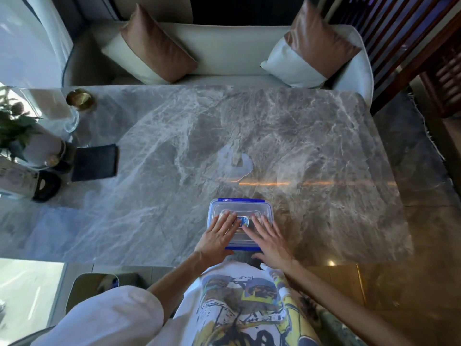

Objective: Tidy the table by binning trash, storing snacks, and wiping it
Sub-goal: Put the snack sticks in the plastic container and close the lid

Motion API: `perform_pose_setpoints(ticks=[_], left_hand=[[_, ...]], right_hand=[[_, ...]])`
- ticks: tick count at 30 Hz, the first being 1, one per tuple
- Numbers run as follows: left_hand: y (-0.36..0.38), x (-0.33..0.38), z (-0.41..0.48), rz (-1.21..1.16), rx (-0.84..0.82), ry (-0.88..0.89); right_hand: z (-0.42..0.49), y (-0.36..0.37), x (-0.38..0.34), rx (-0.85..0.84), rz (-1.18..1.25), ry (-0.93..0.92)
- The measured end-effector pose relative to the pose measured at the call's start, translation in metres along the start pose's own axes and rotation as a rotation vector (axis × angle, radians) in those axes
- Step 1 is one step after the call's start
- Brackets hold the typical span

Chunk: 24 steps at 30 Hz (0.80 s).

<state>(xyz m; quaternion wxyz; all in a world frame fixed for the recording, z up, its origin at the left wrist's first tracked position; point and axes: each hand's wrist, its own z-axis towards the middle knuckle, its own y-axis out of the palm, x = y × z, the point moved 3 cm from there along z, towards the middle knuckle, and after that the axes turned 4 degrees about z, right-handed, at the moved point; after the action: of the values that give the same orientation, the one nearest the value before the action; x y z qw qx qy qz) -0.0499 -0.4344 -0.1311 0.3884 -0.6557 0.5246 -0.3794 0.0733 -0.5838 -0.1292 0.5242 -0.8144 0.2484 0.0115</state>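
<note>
Both hands flat on a clear tub [240, 208] w/ blue-rimmed lid, at the near edge of a grey-brown marble table [174, 146], right in front of the person. Left hand [217, 233] rests on the lid's left half, fingers straight and together. Right hand [270, 239] lies on the right half, fingers straight and slightly spread; neither hand curls round anything. A small blue label shows on the lid between the fingertips. Tub contents can't be made out.

The tabletop is glossy and veined. A pale irregular patch [234, 161] sits near its centre, and an orange streak of light [274, 183] runs across just beyond the tub. At the far-left end: a dark cloth [94, 162] lying flat, a gold dish [80, 99] at the back corner, a potted plant [12, 126], a black object [47, 186] and a printed carton [15, 179] beside it.

Behind the table, a cream sofa [232, 53] w/ two brown-and-white cushions, one at the left [154, 46], one at the right [314, 46], both propped at an angle. Dark slatted woodwork [399, 33] stands at the far right, above a fringed rug [404, 126] on a polished stone floor [374, 295]. A bin [99, 285] sits on the floor near the person's left side, something inside it, not identifiable.
</note>
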Motion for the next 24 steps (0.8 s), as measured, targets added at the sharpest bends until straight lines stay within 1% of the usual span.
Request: perform_pose_setpoints(ticks=[2, 6, 12, 14, 16, 17, 18, 19, 21, 22, 23, 24], left_hand=[[0.002, 0.002, 0.001, 0.004, -0.017, 0.004], [0.003, 0.002, 0.003, 0.005, -0.019, 0.003], [0.006, 0.001, 0.006, -0.042, 0.004, 0.008], [0.006, -0.006, 0.005, -0.056, 0.013, 0.022], [0.006, -0.013, 0.0, -0.085, 0.035, -0.008], [0.005, -0.015, -0.004, -0.165, 0.052, -0.05], [0.004, -0.019, -0.009, -0.31, 0.086, -0.113], [0.001, -0.022, -0.013, -0.502, 0.149, -0.199], [-0.003, -0.025, -0.018, -0.928, 0.246, -0.461], [-0.003, -0.028, -0.019, -1.152, 0.247, -0.61], [-0.001, -0.028, -0.019, -1.363, 0.23, -0.732], [0.0, -0.028, -0.018, -1.538, 0.206, -0.812]], right_hand=[[0.003, -0.001, 0.002, 0.026, 0.016, 0.026], [0.007, -0.006, 0.002, 0.027, 0.044, 0.069], [0.008, -0.01, 0.003, 0.016, 0.115, 0.062], [0.006, -0.013, 0.006, 0.031, 0.303, 0.056], [0.003, -0.022, 0.011, 0.144, 0.556, 0.123], [0.002, -0.027, 0.017, 0.218, 0.644, 0.19], [0.001, -0.032, 0.024, 0.273, 0.734, 0.281], [0.001, -0.035, 0.03, 0.288, 0.846, 0.397], [0.001, -0.036, 0.037, 0.185, 1.165, 0.646], [0.0, -0.034, 0.036, 0.107, 1.335, 0.736], [-0.001, -0.031, 0.034, 0.046, 1.449, 0.784], [-0.003, -0.028, 0.031, 0.008, 1.485, 0.808]])
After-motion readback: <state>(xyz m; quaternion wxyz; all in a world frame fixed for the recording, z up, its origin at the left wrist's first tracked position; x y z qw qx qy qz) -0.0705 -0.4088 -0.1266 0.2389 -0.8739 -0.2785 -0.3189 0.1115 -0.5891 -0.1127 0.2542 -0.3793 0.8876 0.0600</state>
